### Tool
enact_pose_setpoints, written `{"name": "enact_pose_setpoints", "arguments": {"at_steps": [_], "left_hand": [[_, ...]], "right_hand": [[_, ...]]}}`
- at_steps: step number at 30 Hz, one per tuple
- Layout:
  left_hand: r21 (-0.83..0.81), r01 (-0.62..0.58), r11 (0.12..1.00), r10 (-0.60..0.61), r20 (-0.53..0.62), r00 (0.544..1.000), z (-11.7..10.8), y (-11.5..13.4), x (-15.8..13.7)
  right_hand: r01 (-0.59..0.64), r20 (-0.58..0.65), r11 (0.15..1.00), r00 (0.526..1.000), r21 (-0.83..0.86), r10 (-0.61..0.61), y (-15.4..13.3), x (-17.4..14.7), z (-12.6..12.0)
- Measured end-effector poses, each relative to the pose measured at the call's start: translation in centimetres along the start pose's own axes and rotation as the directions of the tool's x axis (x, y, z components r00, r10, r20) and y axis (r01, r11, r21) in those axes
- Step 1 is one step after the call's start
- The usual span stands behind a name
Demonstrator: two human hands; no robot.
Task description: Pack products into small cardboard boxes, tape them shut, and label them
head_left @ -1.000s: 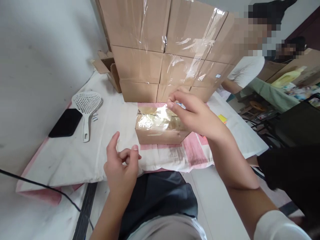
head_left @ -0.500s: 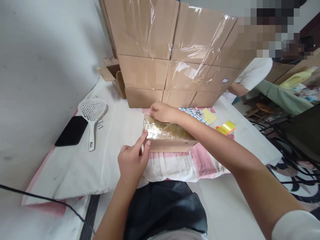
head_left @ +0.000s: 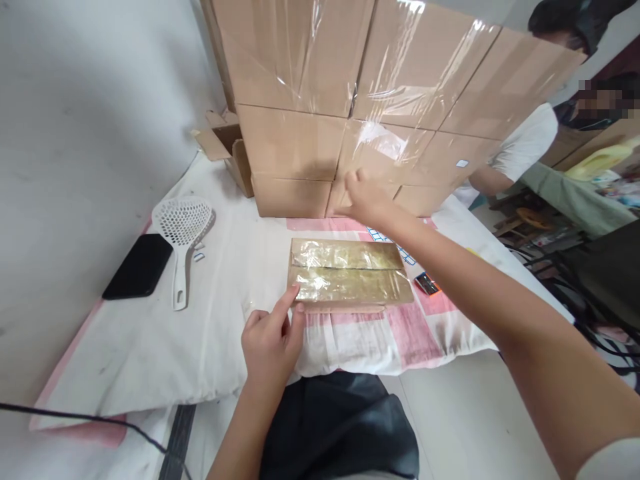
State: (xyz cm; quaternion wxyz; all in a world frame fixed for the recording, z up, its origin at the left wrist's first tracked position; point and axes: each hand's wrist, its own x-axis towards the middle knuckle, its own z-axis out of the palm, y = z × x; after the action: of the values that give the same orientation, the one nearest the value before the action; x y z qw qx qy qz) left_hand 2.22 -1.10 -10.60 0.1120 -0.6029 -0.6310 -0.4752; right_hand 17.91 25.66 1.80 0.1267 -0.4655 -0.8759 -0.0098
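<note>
A small cardboard box [head_left: 350, 272] lies on the cloth in front of me, its top covered with shiny clear tape that runs over the centre seam. My left hand [head_left: 273, 337] holds its near left corner, index finger on the top edge and thumb against the front side; the other fingers are curled. Beyond the box, my right hand [head_left: 369, 199] is raised in front of the stacked cartons [head_left: 293, 143]. Its thumb stands apart from the bent fingers, and I see nothing between them. A small orange-and-black object [head_left: 427, 284] lies right of the box.
To the left are a white slotted scoop [head_left: 183, 227] and a black flat object [head_left: 140, 267]. An open carton [head_left: 227, 143] stands by the wall. Plastic film covers the tall stack. Blue-patterned sheets [head_left: 407, 255] lie partly under my right forearm. Another person's arm [head_left: 493, 180] shows behind the stack.
My right hand has lifted off the box top and moved away from me and to the right. The taped top is now uncovered. My left hand stays at the box's corner.
</note>
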Motion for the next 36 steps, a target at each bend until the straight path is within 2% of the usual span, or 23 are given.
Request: {"name": "enact_pose_setpoints", "arguments": {"at_steps": [2, 4, 6, 8, 11, 14, 18, 23, 30, 36], "left_hand": [[0.016, 0.011, 1.0, -0.011, 0.012, 1.0, 0.2, -0.2, -0.4], [0.027, 0.024, 0.999, -0.025, 0.038, 0.999, 0.6, -0.6, -0.9], [0.011, 0.019, 1.0, -0.019, 0.049, 0.999, 1.3, -1.3, -1.5], [-0.034, -0.002, 0.999, 0.004, 0.041, 0.999, 2.1, -2.2, -2.1], [-0.102, -0.03, 0.994, 0.031, 0.006, 1.0, 3.0, -3.3, -2.9], [-0.11, -0.006, 0.994, 0.006, 0.002, 1.0, 3.3, -3.9, -3.5], [-0.068, 0.054, 0.996, -0.055, -0.014, 0.998, 3.6, -4.4, -4.4], [-0.074, 0.157, 0.985, -0.159, -0.018, 0.987, 3.9, -4.3, -4.8], [-0.054, 0.113, 0.992, -0.114, -0.009, 0.993, 3.7, -4.4, -4.7], [-0.04, 0.194, 0.98, -0.194, 0.021, 0.981, 3.7, -4.1, -4.9]], "right_hand": [[-0.123, 0.034, 0.988, 0.991, -0.097, 0.127, 6.1, 0.4, -1.0], [-0.307, 0.144, 0.932, 0.931, -0.191, 0.336, 12.2, -0.7, -2.2], [-0.409, 0.206, 0.881, 0.865, -0.237, 0.457, 17.3, -3.1, -3.0], [-0.452, 0.264, 0.858, 0.821, -0.242, 0.507, 20.8, -5.9, -3.1], [-0.442, 0.374, 0.873, 0.788, -0.207, 0.488, 23.8, -9.2, -2.2], [-0.389, 0.45, 0.902, 0.783, -0.188, 0.431, 25.2, -9.8, -0.6], [-0.302, 0.471, 0.922, 0.794, -0.243, 0.385, 26.0, -7.4, 1.4], [-0.162, 0.5, 0.936, 0.809, -0.313, 0.307, 25.6, -5.0, 3.2], [-0.018, 0.492, 0.919, 0.841, -0.394, 0.227, 24.9, -4.9, 3.5], [0.04, 0.512, 0.907, 0.836, -0.418, 0.199, 23.9, -4.7, 4.1]]}}
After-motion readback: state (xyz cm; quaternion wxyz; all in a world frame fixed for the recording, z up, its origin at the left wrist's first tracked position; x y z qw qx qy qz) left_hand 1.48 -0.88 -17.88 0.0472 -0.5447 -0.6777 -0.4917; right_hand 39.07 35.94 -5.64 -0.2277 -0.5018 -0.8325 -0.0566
